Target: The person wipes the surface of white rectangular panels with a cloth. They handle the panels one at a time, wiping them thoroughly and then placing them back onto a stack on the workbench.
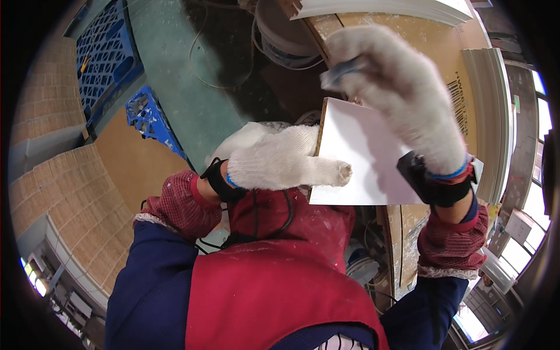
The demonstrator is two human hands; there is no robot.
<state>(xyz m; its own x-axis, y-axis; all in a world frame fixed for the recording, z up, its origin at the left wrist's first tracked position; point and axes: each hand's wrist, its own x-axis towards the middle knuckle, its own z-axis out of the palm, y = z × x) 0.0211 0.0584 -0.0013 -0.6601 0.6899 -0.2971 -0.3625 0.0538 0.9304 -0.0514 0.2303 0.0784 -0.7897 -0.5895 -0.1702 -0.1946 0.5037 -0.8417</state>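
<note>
A flat white board point(359, 143) with a brown edge lies in front of me, tilted a little. My left hand point(274, 160), in a white knitted glove, grips its left edge with the thumb laid over the white face; the fingers are hidden beneath. Above the board's far part is my right hand point(402, 81), also gloved and smeared by motion. Its fingers are curled round a small blue-grey tool point(341, 73), too blurred to name more exactly. Black bands circle both wrists.
Brown cardboard point(423, 35) lies on the bench at right, under the board's far side. Stacks of white panels stand at the right point(487, 116) and far edge point(379, 7). A bucket point(286, 29) is on the floor ahead; a blue plastic pallet point(108, 55) is far left.
</note>
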